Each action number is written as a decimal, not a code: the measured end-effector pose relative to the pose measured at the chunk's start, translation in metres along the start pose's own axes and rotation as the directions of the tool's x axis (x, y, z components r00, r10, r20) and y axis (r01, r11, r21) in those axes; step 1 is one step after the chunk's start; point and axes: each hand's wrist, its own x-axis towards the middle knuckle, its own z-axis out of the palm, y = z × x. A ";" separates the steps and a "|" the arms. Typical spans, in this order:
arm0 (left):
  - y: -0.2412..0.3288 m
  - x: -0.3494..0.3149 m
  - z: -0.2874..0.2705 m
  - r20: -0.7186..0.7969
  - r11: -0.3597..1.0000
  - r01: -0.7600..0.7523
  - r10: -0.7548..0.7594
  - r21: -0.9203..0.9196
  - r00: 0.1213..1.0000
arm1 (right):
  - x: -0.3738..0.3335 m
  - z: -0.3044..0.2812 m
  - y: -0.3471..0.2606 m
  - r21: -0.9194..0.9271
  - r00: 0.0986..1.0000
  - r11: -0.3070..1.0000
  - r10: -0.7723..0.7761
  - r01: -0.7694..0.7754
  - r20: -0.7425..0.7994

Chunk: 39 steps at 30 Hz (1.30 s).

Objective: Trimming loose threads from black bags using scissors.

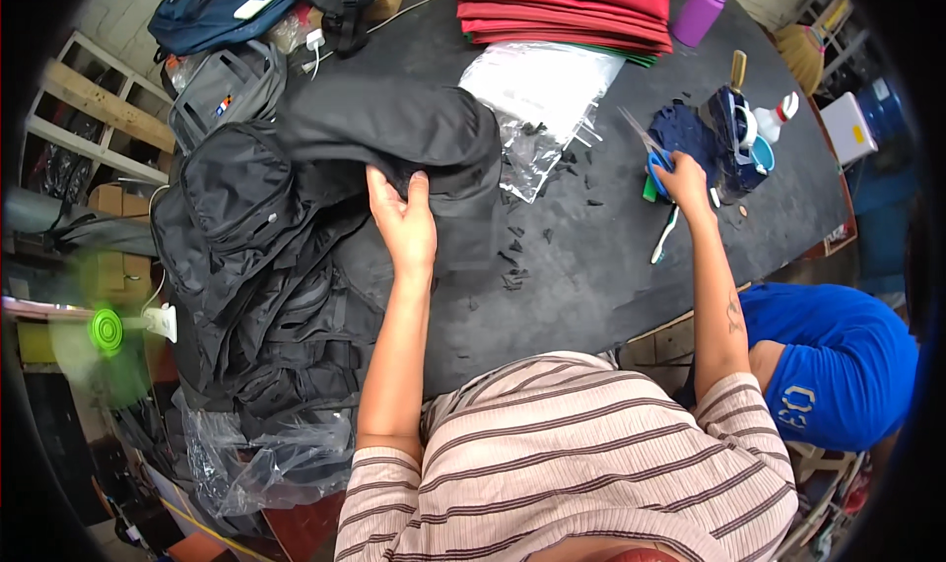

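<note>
My left hand (406, 225) grips the edge of a black backpack (394, 119), thumb on top and fingers partly hidden in its folds. This bag lies against a heap of black backpacks (236, 193) on the left of the table. Far to the right, my right hand (687, 182) has its fingers on the blue handles of a pair of scissors (658, 158), whose blades point away to the upper left. Beside them lie a dark blue cloth (682, 132) and a toothbrush (665, 235). Small black scraps (512, 257) are scattered between my hands.
Folded red fabric (562, 5) and clear plastic bags (537, 84) lie at the back, with a purple bottle (695, 10). A dark caddy (737, 148) and spray bottle (778, 117) stand right. A person in blue (838, 365) bends close by. A green fan (106, 333) is at left.
</note>
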 end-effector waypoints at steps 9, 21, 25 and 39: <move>0.061 0.052 -0.025 -0.064 0.850 -0.291 0.353 0.439 0.934 | -0.002 0.018 -0.124 0.134 0.748 0.741 -0.623 0.658 -0.231; 0.086 0.141 -0.308 -0.277 0.711 0.236 -0.059 0.663 0.959 | -0.061 0.069 -0.122 0.365 0.746 0.697 -0.666 0.618 0.010; 0.054 0.151 -0.381 -0.338 0.125 0.367 -0.203 0.922 0.919 | -0.103 0.042 -0.109 0.459 0.646 0.548 -0.759 0.699 -0.077; -0.107 0.031 -0.001 0.457 0.550 -0.361 -0.041 0.753 0.889 | -0.092 0.051 -0.111 0.420 0.701 0.664 -0.708 0.618 0.087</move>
